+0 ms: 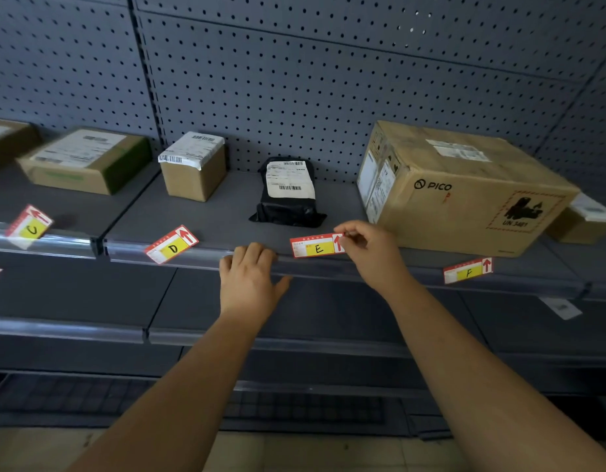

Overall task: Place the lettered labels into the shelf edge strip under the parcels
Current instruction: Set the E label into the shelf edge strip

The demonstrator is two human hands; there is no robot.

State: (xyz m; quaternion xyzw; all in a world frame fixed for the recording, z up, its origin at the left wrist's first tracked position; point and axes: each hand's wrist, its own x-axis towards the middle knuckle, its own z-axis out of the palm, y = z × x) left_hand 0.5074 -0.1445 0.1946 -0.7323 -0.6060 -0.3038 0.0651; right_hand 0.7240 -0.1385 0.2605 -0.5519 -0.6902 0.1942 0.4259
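Single head-worn wide-angle view, facing forward and slightly down at the grey shelf (pixel 226 212) and its pegboard back (pixel 329 80) from close range, arm's reach. Both forearms enter from the bottom edge, lower shelves and floor below. No second view, so nothing shared.
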